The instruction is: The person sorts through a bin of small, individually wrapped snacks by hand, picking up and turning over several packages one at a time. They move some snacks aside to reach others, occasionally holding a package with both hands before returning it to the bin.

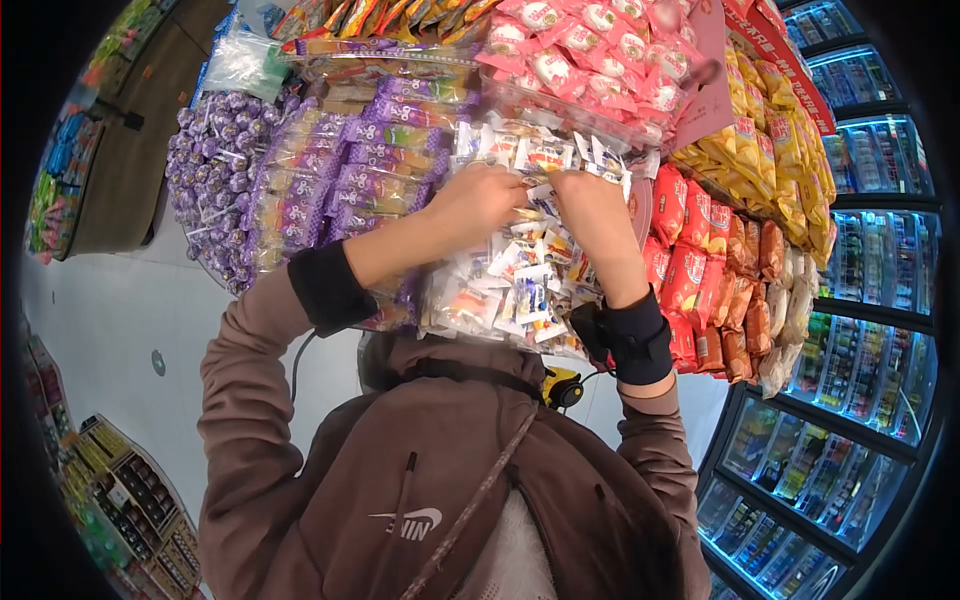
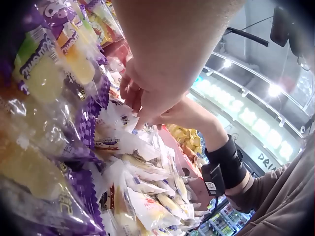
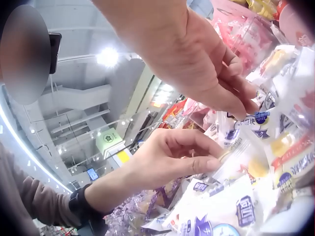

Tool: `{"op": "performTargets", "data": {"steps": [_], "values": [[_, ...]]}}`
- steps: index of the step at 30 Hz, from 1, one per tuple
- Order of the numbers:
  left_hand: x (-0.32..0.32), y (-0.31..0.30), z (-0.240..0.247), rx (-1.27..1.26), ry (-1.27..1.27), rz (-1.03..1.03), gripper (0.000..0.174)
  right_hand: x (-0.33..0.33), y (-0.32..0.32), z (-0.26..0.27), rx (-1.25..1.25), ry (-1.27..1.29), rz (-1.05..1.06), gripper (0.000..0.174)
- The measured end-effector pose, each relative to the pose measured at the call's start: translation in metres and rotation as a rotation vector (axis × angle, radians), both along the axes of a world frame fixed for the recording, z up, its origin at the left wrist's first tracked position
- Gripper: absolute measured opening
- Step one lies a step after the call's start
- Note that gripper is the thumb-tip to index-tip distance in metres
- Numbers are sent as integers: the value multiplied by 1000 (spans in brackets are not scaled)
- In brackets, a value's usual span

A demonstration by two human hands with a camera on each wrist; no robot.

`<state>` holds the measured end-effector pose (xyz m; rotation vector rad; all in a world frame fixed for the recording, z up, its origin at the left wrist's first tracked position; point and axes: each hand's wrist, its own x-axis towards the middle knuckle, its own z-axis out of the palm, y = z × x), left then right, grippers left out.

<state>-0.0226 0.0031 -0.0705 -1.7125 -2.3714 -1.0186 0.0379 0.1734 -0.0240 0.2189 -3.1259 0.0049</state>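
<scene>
Both hands are over a heap of small white wrapped sweets (image 1: 520,270) in the display. The left hand (image 1: 480,208) pinches the clear edge of one sweet packet (image 3: 248,160) between thumb and fingers, as the right wrist view shows. Just across from it, the right hand (image 1: 600,215) has its thumb and fingertips closed on a white sweet packet with blue-purple print (image 3: 246,125). In the left wrist view the left hand (image 2: 152,91) partly covers the right hand (image 2: 189,115), and the fingertips of both are close together among the wrappers.
Purple-edged jelly packs (image 1: 385,170) and purple lollipops (image 1: 220,170) lie to the left. Pink packets (image 1: 590,55) are behind. Red packets (image 1: 685,275) and yellow bags (image 1: 770,140) fill the right side. Lit drink fridges (image 1: 880,250) line the far right.
</scene>
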Motion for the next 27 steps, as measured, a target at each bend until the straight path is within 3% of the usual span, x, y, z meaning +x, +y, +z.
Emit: {"op": "performTargets", "data": {"steps": [4, 7, 10, 17, 23, 27], "values": [[4, -3, -1, 6, 93, 18, 12, 1, -1, 2, 112, 133, 58, 6], [5, -2, -1, 35, 123, 5, 12, 1, -7, 3, 177, 95, 69, 5], [3, -3, -5, 75, 119, -14, 12, -2, -13, -8, 84, 116, 156, 2], [3, -5, -2, 1, -35, 32, 10, -3, -11, -11, -123, 38, 143, 13], [-3, 4, 6, -59, -52, 62, 13, 19, -6, 30, -370, 198, -115, 18], [-8, 13, 8, -163, -39, 54, 13, 48, -3, 26, -504, 183, -244, 19]]}}
